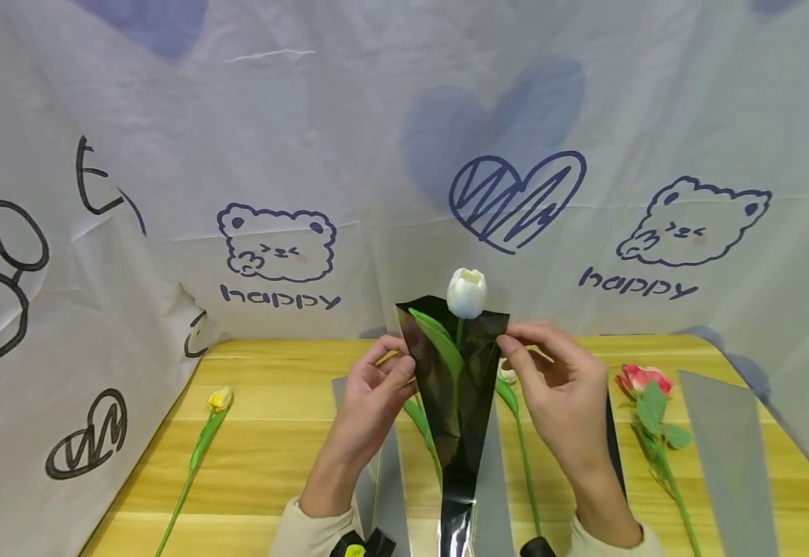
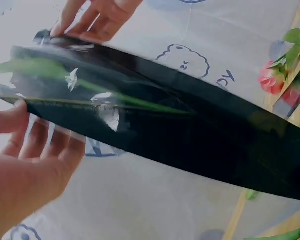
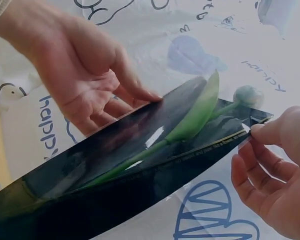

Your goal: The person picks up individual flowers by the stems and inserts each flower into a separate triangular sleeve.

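Observation:
A white artificial tulip (image 1: 466, 294) with a green leaf stands in a black flower sleeve (image 1: 457, 433), its bloom above the sleeve's open top. My left hand (image 1: 371, 406) pinches the sleeve's upper left edge between thumb and fingers. At the opposite upper corner my right hand (image 1: 566, 387) pinches the sleeve between thumb and index finger. Through the shiny clear front, the leaf (image 3: 195, 112) and stem show against the black back. The right wrist view has the left hand (image 3: 80, 70) at the far edge and the right hand (image 3: 282, 167) near the bloom.
A yellow tulip (image 1: 220, 399) lies on the wooden table (image 1: 272, 449) at the left. Another white tulip (image 1: 507, 374) lies behind the sleeve. To the right are a pink rose (image 1: 644, 381) and a grey translucent sleeve (image 1: 732, 456). A printed cloth (image 1: 377, 155) hangs behind.

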Motion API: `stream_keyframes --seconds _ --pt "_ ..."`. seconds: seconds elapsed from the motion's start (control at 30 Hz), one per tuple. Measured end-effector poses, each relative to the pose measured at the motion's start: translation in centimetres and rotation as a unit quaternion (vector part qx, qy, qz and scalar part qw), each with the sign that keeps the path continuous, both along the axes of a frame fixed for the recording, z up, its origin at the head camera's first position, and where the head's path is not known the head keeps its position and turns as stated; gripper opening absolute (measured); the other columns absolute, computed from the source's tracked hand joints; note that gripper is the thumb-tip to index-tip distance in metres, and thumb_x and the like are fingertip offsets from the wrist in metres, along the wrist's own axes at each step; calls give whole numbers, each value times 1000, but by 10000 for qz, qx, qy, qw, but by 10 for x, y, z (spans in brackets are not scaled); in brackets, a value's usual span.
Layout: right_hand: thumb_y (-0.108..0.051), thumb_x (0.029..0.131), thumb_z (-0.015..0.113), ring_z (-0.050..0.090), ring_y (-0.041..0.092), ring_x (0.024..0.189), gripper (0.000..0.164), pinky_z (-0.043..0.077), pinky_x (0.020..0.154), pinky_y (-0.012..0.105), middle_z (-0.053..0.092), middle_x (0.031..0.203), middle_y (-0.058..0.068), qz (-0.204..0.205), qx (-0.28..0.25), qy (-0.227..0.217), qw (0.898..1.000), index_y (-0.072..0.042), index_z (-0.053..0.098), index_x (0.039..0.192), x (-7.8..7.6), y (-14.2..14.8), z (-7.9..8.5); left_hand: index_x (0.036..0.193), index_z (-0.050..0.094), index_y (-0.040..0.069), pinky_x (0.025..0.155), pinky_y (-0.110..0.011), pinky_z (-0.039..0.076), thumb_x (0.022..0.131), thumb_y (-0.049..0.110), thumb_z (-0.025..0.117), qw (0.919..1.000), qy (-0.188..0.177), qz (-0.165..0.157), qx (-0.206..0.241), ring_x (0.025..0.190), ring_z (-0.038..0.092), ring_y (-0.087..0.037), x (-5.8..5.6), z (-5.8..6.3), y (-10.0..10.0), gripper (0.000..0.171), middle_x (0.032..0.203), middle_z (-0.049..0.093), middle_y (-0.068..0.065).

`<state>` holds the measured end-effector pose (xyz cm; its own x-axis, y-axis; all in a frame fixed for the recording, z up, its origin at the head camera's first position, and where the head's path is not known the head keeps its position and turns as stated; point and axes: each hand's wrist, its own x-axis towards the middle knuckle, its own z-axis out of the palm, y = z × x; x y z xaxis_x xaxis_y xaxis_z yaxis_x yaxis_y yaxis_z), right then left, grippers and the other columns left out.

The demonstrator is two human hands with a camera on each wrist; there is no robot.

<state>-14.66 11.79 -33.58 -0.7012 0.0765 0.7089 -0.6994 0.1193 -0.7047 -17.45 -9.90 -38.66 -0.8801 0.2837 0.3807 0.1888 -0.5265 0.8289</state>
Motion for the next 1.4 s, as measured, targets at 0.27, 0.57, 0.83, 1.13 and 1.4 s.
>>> stream_keyframes --seconds 0.27,0.57,0.83,1.13,1.4 --pt "10 92 70 67 16 89 16 58 79 25 71 99 5 -128 764 -78 9970 -1 75 102 3 -9 -2 105 65 -4 79 -26 54 99 1 65 9877 118 1265 -912 89 62 -15 9 12 11 7 106 68 -5" --pt "12 91 70 68 14 89 18 58 75 25 72 99 6 6 810 101 9967 -4 75 99 2 -16 -4 103 66 9 77 -23 52 101 -2 61 9925 202 1085 -518 89 62 -11 8 12 12 12 104 71 0" --pt "12 92 69 67 17 82 13 58 78 24 70 98 9 -244 302 -68 9992 5 72 102 2 -5 7 100 69 16 69 -21 52 101 -7 56 9951 -288 825 464 83 57 -7 0 8 7 26 89 63 5" --pt "6 92 72 68 14 88 15 56 77 21 72 100 2 -375 1418 344 9886 -4 75 103 2 -15 23 95 73 14 79 -31 57 98 1 67 9961 -359 682 429 90 63 -12 -3 7 14 15 102 66 -1" --pt "7 90 74 68 11 86 17 55 76 20 73 98 1 -300 1904 371 9806 -5 76 101 0 -16 23 98 72 15 71 -24 53 100 -4 60 9961 -447 661 374 87 61 -9 -6 9 15 23 99 68 1"
